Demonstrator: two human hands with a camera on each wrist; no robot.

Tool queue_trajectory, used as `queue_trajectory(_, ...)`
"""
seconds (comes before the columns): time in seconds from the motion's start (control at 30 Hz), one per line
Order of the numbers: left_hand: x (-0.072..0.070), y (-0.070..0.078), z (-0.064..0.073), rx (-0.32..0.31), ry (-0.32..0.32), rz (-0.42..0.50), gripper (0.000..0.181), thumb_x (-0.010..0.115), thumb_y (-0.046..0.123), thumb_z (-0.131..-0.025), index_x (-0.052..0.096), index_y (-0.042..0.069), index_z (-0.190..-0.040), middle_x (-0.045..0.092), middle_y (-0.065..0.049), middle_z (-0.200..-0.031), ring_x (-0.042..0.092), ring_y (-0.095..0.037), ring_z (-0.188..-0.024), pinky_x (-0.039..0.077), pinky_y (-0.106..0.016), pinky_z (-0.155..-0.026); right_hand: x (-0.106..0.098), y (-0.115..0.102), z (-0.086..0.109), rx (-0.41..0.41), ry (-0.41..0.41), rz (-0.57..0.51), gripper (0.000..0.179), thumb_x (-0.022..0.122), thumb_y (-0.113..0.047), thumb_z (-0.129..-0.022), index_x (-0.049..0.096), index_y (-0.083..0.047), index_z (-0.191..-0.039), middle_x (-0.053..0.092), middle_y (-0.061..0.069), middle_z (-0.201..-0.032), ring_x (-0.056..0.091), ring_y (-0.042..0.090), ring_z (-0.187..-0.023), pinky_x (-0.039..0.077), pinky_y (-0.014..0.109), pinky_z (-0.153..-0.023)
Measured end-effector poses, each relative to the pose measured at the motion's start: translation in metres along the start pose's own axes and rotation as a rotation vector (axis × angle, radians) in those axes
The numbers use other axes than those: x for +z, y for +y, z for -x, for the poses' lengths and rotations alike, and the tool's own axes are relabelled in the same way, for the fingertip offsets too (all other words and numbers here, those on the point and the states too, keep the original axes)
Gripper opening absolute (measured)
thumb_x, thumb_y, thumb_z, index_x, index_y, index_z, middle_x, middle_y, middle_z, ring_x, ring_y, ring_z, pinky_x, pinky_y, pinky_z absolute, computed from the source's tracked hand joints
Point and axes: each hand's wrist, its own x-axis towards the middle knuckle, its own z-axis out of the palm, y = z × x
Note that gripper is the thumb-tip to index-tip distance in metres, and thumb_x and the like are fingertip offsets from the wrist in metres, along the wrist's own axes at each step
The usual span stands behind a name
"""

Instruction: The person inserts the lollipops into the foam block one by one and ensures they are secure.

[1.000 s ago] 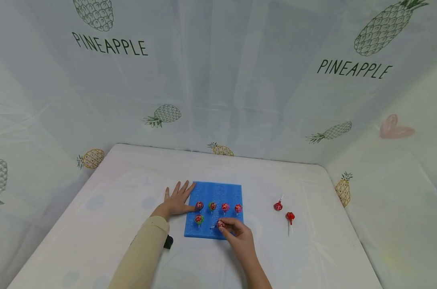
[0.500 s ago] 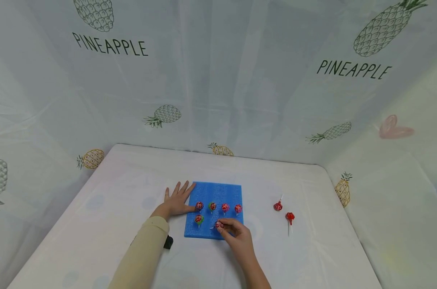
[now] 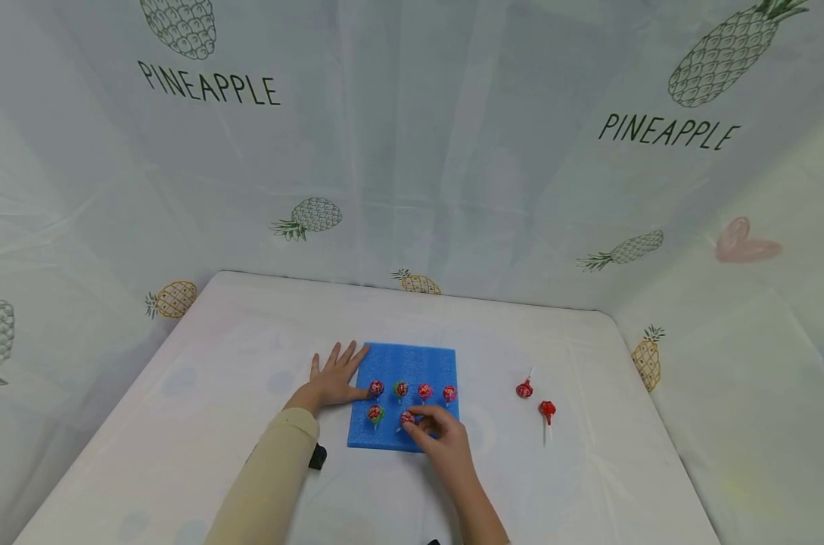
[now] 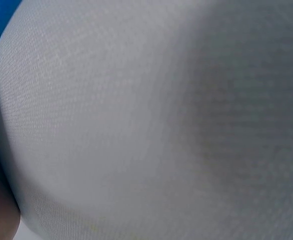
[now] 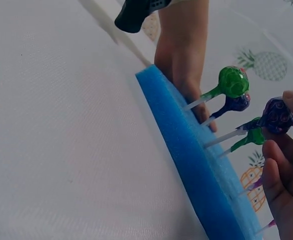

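My right hand [image 3: 446, 445] pinches the wrapped head of a lollipop [image 3: 407, 418] between thumb and fingertips. Its wrapper looks dark blue in the right wrist view, where the white stick of this lollipop [image 5: 278, 116] slants down to the blue foam board [image 5: 174, 132]. To its left stands a green-wrapped lollipop [image 3: 375, 414], stick in the board. Behind them a row of several lollipops [image 3: 425, 391] stands upright. My left hand [image 3: 328, 384] lies with fingers spread at the board's left edge, thumb beside the leftmost lollipop. The left wrist view holds mostly blurred white cloth.
Two loose red lollipops lie on the white-covered table [image 3: 234, 378] right of the board: one red lollipop [image 3: 523, 390] farther back, another red lollipop [image 3: 547, 408] nearer. A black object [image 3: 318, 456] shows beside the left sleeve [image 3: 268, 477]. A pineapple-print curtain [image 3: 439, 151] hangs behind.
My right hand has shifted slightly left and away from me with the lollipop. The lollipop's stick, which pointed left, now points more downward to the board. The left hand stays in place.
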Motion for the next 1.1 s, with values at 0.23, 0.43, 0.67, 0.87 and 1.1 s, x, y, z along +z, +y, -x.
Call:
queue_trajectory(0.23, 0.003, -0.003, -0.002, 0.004, 0.004, -0.006, 0.101, 0.063, 0.063, -0.082, 0.012, 0.021, -0.158, 0.005, -0.011, -0.163, -0.006, -0.038, -0.147, -0.008, -0.069, -0.106, 0.003, -0.021, -0.001, -0.115, 0.004, 0.071, 0.017, 0.075, -0.005, -0.084, 0.073, -0.005, -0.1, 0.063, 0.001, -0.081, 0.055, 0.016, -0.071, 0.048, 0.025, -0.061)
queue_trajectory(0.43, 0.003, -0.003, -0.002, 0.008, 0.003, -0.001, 0.1, 0.063, 0.063, -0.082, 0.013, 0.021, -0.158, 0.005, -0.011, -0.163, -0.006, -0.039, -0.147, -0.009, -0.069, -0.106, 0.002, -0.04, 0.001, -0.17, 0.003, 0.105, 0.016, 0.076, -0.005, -0.084, 0.073, -0.002, -0.099, 0.065, 0.004, -0.083, 0.054, 0.012, -0.071, 0.049, 0.027, -0.062)
queue_trajectory(0.67, 0.004, -0.004, -0.005, -0.007, -0.011, -0.02, 0.102, 0.06, 0.068, -0.081, 0.01, 0.023, -0.159, 0.003, -0.009, -0.163, -0.007, -0.037, -0.147, -0.01, -0.068, -0.106, 0.003, -0.039, -0.001, -0.149, -0.003, 0.104, 0.016, 0.075, -0.005, -0.085, 0.072, -0.002, -0.1, 0.066, 0.008, -0.086, 0.054, 0.014, -0.073, 0.049, 0.027, -0.062)
queue_trajectory(0.87, 0.002, -0.003, -0.003, -0.006, -0.01, -0.011, 0.102, 0.06, 0.068, -0.081, 0.011, 0.022, -0.158, 0.004, -0.011, -0.163, -0.007, -0.038, -0.147, -0.009, -0.068, -0.106, 0.009, -0.007, -0.011, -0.145, 0.005, 0.116, 0.019, 0.077, -0.008, -0.083, 0.073, -0.007, -0.102, 0.065, 0.002, -0.085, 0.054, 0.013, -0.072, 0.048, 0.026, -0.06)
queue_trajectory(1.1, 0.0, 0.001, -0.001, 0.004, 0.0, -0.002, 0.1, 0.062, 0.064, -0.082, 0.014, 0.021, -0.158, 0.006, -0.012, -0.163, -0.005, -0.039, -0.147, -0.008, -0.069, -0.106, 0.01, 0.006, -0.013, -0.187, 0.006, 0.12, 0.019, 0.078, -0.02, -0.084, 0.074, -0.014, -0.102, 0.064, -0.004, -0.083, 0.054, 0.009, -0.071, 0.047, 0.024, -0.06)
